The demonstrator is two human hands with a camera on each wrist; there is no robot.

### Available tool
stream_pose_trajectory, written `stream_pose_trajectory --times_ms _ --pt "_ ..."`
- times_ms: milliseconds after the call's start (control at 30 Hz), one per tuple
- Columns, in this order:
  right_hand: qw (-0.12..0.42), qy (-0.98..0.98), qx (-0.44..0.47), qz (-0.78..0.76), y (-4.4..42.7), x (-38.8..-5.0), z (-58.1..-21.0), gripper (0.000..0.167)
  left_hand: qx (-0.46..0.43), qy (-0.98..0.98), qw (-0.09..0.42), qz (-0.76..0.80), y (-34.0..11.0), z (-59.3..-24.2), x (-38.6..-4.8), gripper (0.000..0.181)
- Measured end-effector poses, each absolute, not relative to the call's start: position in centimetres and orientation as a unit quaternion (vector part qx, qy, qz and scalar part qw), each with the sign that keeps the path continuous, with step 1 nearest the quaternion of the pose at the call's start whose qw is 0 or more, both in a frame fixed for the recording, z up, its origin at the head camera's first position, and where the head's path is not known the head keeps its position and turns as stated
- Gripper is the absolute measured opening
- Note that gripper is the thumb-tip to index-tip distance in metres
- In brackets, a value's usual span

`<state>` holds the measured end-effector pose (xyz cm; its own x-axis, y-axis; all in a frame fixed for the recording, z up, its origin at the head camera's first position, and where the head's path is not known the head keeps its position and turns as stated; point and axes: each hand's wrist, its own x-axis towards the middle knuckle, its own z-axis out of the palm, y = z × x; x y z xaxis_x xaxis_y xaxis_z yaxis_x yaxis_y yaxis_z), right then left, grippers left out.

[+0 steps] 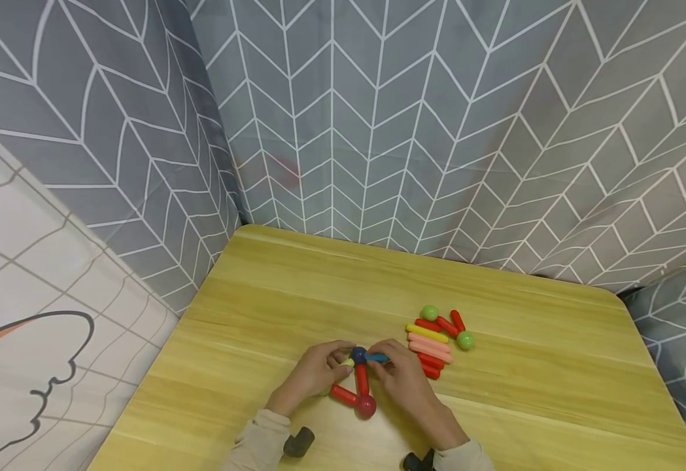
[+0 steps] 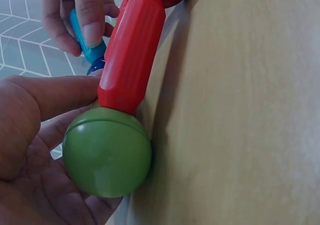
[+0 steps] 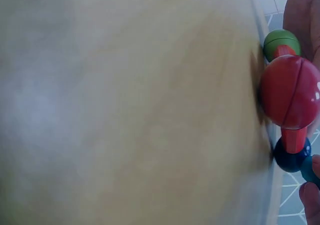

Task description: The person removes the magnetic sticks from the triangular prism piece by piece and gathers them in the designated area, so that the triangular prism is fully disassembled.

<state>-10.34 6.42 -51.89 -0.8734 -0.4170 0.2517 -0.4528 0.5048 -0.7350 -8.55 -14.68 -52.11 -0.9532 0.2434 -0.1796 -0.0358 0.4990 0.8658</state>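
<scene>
A triangle of magnetic rods and balls lies on the table before me. Its corners are a dark blue ball (image 1: 358,355), a red ball (image 1: 365,407) and a green ball (image 2: 107,152). Red rods (image 1: 362,379) meet at the red ball. Fingers and thumb of my left hand (image 1: 313,374) pinch a yellow-green rod (image 1: 348,362) beside the blue ball, mostly covered by the hand. The green ball sits close to that palm. Between thumb and fingers, my right hand (image 1: 404,376) holds a light blue rod (image 1: 377,358), its end against the dark blue ball.
Right of my hands lies a group of loose pieces: pink rods (image 1: 429,343), a yellow rod (image 1: 427,333), several red rods (image 1: 431,365) and two light green balls (image 1: 465,340). Black wrist devices (image 1: 299,443) sit by both sleeves. Patterned curtains (image 1: 343,131) border the wooden table (image 1: 531,379).
</scene>
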Motion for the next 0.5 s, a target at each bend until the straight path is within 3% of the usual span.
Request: stream_pose_trajectory --times_ms 500 --pt "-0.04 -0.86 0.184 0.475 6.45 -10.4 -52.93 0.023 0.058 0.855 0.144 0.496 -14.7 -52.25 -8.64 0.038"
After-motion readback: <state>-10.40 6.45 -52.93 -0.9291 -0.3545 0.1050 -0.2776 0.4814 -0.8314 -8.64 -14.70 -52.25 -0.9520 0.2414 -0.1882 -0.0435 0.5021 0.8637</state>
